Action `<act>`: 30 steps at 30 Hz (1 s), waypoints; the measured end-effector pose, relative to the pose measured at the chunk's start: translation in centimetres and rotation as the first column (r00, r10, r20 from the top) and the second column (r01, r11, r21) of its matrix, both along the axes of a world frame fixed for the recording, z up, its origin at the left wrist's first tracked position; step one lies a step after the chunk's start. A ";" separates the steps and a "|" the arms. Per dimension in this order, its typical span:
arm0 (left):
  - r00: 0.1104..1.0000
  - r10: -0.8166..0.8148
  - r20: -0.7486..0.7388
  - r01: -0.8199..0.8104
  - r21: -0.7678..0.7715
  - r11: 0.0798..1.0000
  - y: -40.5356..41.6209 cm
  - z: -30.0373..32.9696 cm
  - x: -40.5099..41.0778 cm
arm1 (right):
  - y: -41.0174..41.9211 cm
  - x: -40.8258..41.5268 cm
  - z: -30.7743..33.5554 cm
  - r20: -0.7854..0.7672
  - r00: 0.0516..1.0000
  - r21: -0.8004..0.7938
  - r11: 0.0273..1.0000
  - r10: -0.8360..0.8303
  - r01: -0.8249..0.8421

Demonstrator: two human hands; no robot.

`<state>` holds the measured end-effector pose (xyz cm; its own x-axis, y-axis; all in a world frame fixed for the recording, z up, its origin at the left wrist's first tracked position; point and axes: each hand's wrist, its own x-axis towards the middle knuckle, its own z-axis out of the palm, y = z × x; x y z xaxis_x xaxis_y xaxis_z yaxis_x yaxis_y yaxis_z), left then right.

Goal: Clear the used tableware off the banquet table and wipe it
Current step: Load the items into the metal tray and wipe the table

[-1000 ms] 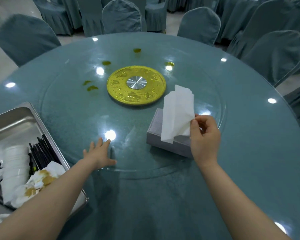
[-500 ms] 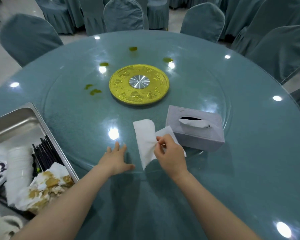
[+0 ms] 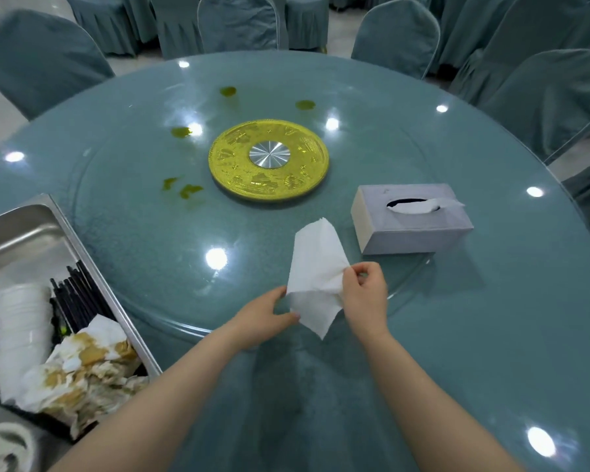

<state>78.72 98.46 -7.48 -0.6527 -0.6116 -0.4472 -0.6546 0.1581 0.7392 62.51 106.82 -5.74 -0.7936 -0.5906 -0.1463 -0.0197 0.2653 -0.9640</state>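
Observation:
A white tissue (image 3: 315, 267) is held up above the near part of the round teal glass table (image 3: 491, 335). My left hand (image 3: 264, 320) pinches its lower left edge and my right hand (image 3: 365, 294) pinches its right edge. The grey tissue box (image 3: 411, 221) sits just beyond my right hand, a tissue poking from its slot. Several yellow-green spills (image 3: 183, 190) dot the glass turntable around the gold centre disc (image 3: 268, 159).
A steel tray (image 3: 24, 229) at the left edge holds stacked white cups (image 3: 21, 325), black chopsticks (image 3: 79, 294) and stained napkins (image 3: 89, 366). Covered chairs (image 3: 397, 37) ring the far and right sides of the table.
My right hand pulled the tissue from the box and brought it down toward me. My left hand lifted off the glass and took hold of the tissue's other edge.

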 end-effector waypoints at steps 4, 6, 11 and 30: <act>0.908 0.386 -0.165 -0.316 0.336 0.887 0.3 0.7 -1.0 | -0.2 -0.1 -0.8 0.198 0.980 -0.037 0.999 -0.032 0.040; 0.838 0.519 -0.166 -0.382 0.500 0.777 0.3 0.8 -1.4 | -0.4 0.0 -1.0 0.251 0.968 -0.054 0.998 -0.026 0.041; 0.815 0.536 -0.221 -0.420 0.413 0.808 -0.7 1.0 -0.9 | -0.6 0.0 -1.4 0.298 0.955 -0.082 0.996 0.010 0.015; 0.939 0.254 -0.232 -0.253 0.032 0.967 -2.9 2.8 0.5 | -4.2 2.0 -1.9 0.284 0.933 -0.055 0.975 0.221 -0.214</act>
